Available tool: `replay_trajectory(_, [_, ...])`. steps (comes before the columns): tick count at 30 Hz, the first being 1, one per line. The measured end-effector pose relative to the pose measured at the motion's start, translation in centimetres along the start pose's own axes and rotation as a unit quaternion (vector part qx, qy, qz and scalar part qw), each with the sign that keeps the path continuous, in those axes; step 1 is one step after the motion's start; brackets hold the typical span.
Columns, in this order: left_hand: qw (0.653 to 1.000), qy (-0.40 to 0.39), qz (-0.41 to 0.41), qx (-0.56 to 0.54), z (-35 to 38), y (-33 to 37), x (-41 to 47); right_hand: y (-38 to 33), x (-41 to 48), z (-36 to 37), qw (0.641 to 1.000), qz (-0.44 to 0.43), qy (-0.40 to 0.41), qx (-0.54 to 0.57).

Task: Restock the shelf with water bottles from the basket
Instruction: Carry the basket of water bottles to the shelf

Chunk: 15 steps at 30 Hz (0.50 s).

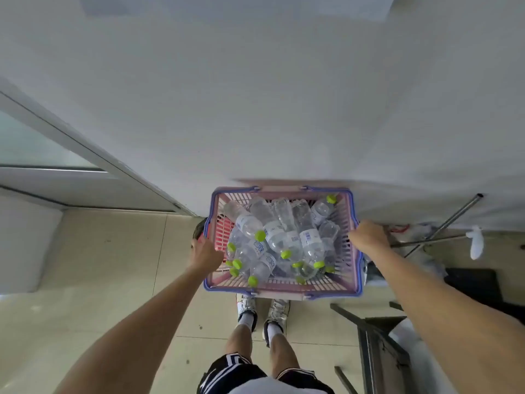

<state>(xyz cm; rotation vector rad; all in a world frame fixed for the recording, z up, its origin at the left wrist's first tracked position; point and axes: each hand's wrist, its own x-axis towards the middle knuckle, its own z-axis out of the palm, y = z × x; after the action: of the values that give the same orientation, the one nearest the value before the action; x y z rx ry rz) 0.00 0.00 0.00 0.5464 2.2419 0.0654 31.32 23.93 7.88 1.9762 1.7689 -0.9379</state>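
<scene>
A pink plastic basket point(348, 268) with a purple rim is held up in front of me, above my feet. Inside lie several clear water bottles point(277, 231) with green caps, piled on their sides. My left hand point(206, 253) grips the basket's left rim. My right hand point(369, 236) grips the right rim. No shelf is in view.
A white wall point(255, 109) fills the space straight ahead, touching the basket's far edge. A glass door frame point(85, 149) runs on the left. On the right stand a dark metal frame point(377, 336), thin metal rods point(443, 226) and clutter on the tiled floor.
</scene>
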Motion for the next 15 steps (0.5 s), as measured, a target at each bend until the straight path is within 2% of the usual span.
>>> replay_trajectory(4, [0.996, -0.009, -0.069, -0.058, 0.7, -1.1, -0.4, 1.3, 1.3, 2.5, 0.994, 0.079, 0.065, 0.029])
replay_trajectory(7, [0.992, -0.004, -0.079, -0.093, 1.4, -1.8, 0.6, 1.8, 1.7, 4.7, 0.995, 0.091, 0.019, 0.021])
replay_trajectory(10, [0.988, 0.026, -0.087, -0.127, 1.7, -2.2, 1.8, 2.5, 2.7, 6.2, 0.992, 0.105, 0.036, 0.060])
replay_trajectory(12, [0.982, 0.041, -0.091, -0.160, 1.9, -2.2, 2.6, 2.9, 3.6, 6.5, 0.987, 0.113, 0.045, 0.104])
replay_trajectory(15, [0.972, 0.052, -0.091, -0.211, 2.3, -1.8, 3.2, 3.7, 4.8, 7.2, 0.962, 0.176, 0.030, 0.205])
